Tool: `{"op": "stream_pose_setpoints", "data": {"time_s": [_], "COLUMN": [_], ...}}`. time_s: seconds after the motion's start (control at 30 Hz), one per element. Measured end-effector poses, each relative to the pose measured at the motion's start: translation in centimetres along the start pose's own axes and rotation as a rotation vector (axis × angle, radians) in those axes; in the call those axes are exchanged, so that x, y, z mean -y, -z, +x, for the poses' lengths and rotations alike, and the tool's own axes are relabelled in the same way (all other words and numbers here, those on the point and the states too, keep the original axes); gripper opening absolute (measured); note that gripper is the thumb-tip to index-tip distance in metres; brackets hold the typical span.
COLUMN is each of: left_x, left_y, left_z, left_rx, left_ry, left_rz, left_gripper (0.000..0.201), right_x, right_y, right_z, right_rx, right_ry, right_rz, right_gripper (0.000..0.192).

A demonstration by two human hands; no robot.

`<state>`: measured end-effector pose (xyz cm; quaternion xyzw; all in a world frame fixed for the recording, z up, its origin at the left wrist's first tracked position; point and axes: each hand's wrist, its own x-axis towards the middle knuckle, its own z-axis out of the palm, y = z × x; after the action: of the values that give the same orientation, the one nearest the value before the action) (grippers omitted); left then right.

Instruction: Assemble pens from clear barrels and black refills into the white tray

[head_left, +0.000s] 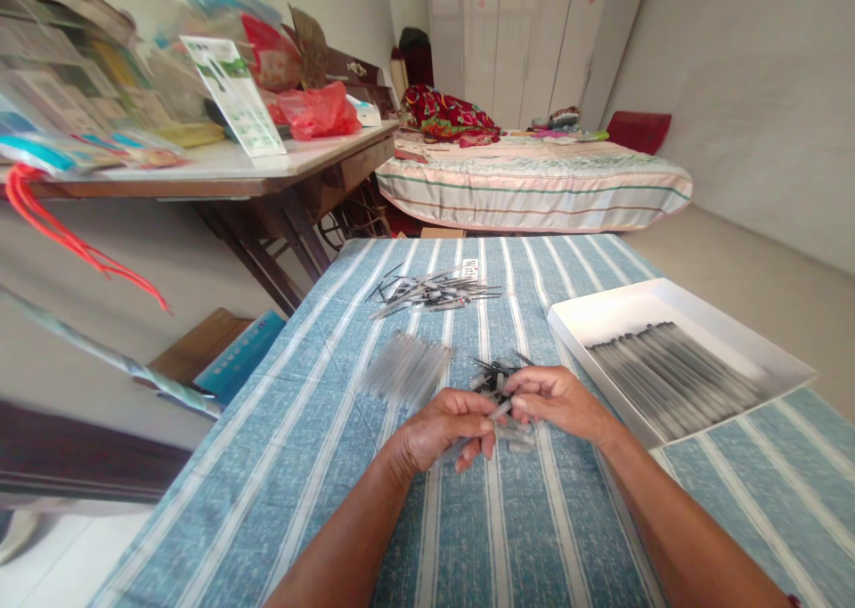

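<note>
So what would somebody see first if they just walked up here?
Probably the two hands in the middle of the striped tablecloth: the left hand and right hand pinch one clear pen tube together. Next, the white box of finished pens on the right.

Two hands work at the striped table, the left hand (pixel 446 430) and the right hand (pixel 559 401), pinching one clear pen barrel (pixel 495 412) between them. Three loose heaps lie on the cloth: a far pile of thin refills (pixel 431 292), a bundle of clear tubes (pixel 405 369) and a small dark pile of parts (pixel 492 376), each too many and too blurred to count. One white tray (pixel 601 314) holds a row of finished pens (pixel 674 376), likewise uncountable.
</note>
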<state>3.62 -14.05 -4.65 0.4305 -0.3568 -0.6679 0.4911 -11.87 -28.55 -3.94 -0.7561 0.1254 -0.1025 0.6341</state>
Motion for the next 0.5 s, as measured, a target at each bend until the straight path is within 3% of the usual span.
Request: {"op": "stream_pose_setpoints", "data": {"time_s": [0.23,0.37,0.5], "left_x": [-0.04,-0.2,-0.11], "left_y": [-0.12,-0.27,-0.2], "left_z": [0.04,0.04,0.09], "left_rx": [0.009,-0.018,-0.011], "left_ry": [0.001,-0.001,0.009], "left_rz": [0.0,0.009,0.019], "left_gripper": [0.02,0.022,0.024], "right_x": [0.03,0.25,0.42], "right_y": [-0.11,-0.12,-0.25], "right_z": [0.01,-0.01,0.02], "right_rx": [0.022,-0.002,-0.026], "right_ry": [-0.054,-0.051,-0.095], "right_rz": [-0.138,-0.052,-0.152], "right_gripper": [0.043,0.031,0.043]}}
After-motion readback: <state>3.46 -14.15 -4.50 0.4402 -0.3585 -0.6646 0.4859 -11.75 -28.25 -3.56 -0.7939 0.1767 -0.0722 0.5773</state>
